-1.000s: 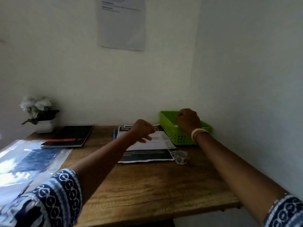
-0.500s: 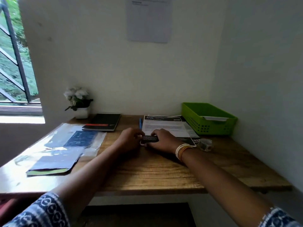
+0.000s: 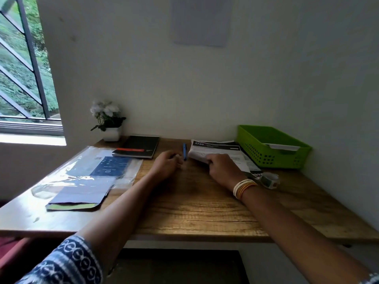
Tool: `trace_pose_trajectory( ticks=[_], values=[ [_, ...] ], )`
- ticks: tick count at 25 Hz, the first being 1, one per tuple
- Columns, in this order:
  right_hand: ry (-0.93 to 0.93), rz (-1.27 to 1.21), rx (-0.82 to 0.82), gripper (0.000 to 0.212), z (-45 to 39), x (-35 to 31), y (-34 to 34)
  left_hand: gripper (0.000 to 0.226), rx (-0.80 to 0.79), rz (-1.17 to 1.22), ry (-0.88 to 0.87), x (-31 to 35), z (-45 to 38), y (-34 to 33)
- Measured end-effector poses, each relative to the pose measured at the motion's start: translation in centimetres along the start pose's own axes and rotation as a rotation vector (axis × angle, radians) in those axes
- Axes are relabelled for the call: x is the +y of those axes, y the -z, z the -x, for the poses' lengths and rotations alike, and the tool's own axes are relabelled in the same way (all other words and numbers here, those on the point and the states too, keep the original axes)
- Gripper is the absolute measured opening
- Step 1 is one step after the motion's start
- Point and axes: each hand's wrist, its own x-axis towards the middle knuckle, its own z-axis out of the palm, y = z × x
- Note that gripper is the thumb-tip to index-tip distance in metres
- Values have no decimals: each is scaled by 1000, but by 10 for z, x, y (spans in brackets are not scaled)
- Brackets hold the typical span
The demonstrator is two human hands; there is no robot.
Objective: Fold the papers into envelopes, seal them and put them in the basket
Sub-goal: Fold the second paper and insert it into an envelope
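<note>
A stack of printed papers [image 3: 215, 148] with black bands lies at the back of the wooden table [image 3: 194, 210], left of the green basket [image 3: 256, 148]. A white folded piece [image 3: 285, 147] lies inside the basket. My right hand [image 3: 222, 169] grips the near left edge of the top sheet, which curls up off the stack. My left hand [image 3: 167, 165] rests on the table just left of the papers, fingers loosely curled, holding nothing I can see. A blue pen [image 3: 184, 151] lies between the two hands.
A tape roll [image 3: 270, 180] sits by my right wrist. A black notebook [image 3: 139, 148] and a white flower pot [image 3: 109, 133] stand at the back left. A clear plastic sleeve with blue sheets [image 3: 88, 173] and a blue-green envelope [image 3: 75, 198] cover the left side.
My right hand came back from the basket to the papers and has now lifted the top sheet's near left edge. My left hand has slid left off the paper.
</note>
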Motion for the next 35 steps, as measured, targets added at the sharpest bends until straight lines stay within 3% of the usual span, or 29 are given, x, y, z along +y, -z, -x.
trace_pose_trajectory(
  ticks=[4,7,11,16,21,24,28,30,31,33,35],
  values=[
    [178,-152,195,38,19,-1,9,40,71,414,129,5,2,4],
    [271,-256,85,35,31,1,9,31,30,651,158,9,9,13],
    [186,-272,-81,33,36,9,5,35,-46,557,110,9,13,14],
    [218,-296,154,34,34,9,5,48,-48,588,119,8,10,12],
    [412,-460,239,22,38,3,20,81,72,1131,349,-4,-5,34],
    [413,-487,270,13,33,17,22,79,100,1310,367,-5,2,51],
    [298,-524,196,45,31,45,23,62,18,1017,388,-6,7,65],
    [172,-526,131,52,30,53,26,40,-86,624,400,-9,6,68],
    [97,-508,88,54,29,56,29,32,-60,414,401,-12,3,66],
    [-70,-450,-3,55,28,58,40,36,17,191,401,-18,-5,61],
    [-238,-446,-2,52,27,52,50,43,67,158,408,-18,-6,57]
  ],
)
